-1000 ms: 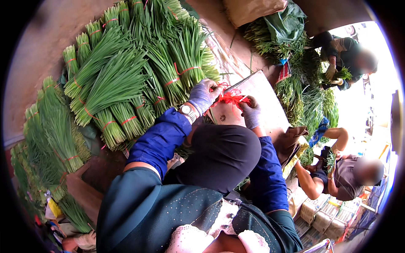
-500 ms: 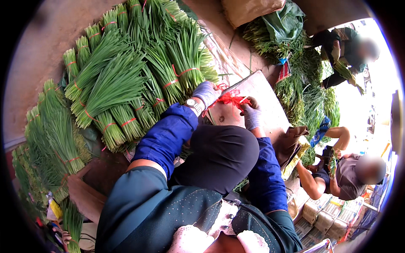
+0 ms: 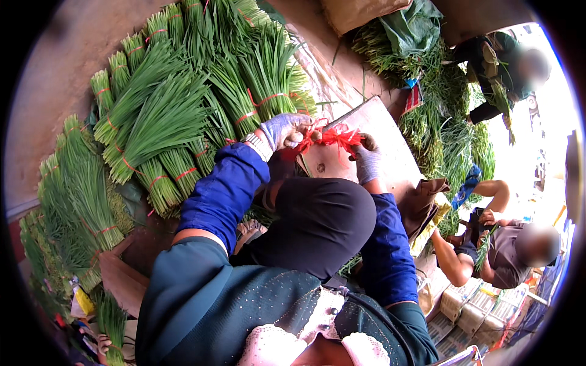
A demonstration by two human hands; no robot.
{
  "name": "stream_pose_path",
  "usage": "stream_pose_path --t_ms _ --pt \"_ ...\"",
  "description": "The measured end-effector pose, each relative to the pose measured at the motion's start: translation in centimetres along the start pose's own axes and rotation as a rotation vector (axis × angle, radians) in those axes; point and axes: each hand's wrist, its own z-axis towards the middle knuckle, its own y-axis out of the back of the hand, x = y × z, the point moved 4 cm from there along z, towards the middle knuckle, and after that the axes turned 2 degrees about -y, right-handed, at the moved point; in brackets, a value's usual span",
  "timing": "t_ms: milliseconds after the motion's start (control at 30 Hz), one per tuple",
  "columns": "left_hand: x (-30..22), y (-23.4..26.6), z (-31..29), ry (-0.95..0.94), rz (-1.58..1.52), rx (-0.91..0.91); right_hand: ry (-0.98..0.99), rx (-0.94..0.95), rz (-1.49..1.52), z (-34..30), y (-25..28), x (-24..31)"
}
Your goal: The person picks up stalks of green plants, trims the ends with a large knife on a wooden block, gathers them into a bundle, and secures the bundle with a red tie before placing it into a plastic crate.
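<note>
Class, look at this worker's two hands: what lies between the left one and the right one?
Between the left hand and the right hand is a tangle of red strings, with a pale board behind, as the head view shows.

Brown sack [image 3: 361, 13]: well beyond the right hand [image 3: 368, 160]
Green plastic sheet [image 3: 413, 30]: beyond it, rightward
Paper-wrapped blocks [image 3: 479, 310]: well right of it

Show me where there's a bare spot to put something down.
The pale board looks bare between the right hand and the loose greens. So does the brown surface left of the tied bundles. It's crowded among those bundles and around the red strands.
</note>
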Motion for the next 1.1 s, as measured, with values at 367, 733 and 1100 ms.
stream_pose_path --t_ms 367,733,1100 --pt "2.1 2.0 -4.1 -0.264 0.154 -0.545 0.043 -0.030 -0.105 -0.7 0.2 -0.3" --pt "6.5 3.6 -5.8 -0.406 0.598 -0.830 0.052 -0.029 -0.148 -0.6 0.3 -0.6" --pt "6.8 3.2 -3.9 -0.600 0.371 -0.846 0.044 -0.033 -0.115 -0.9 0.5 -0.7"
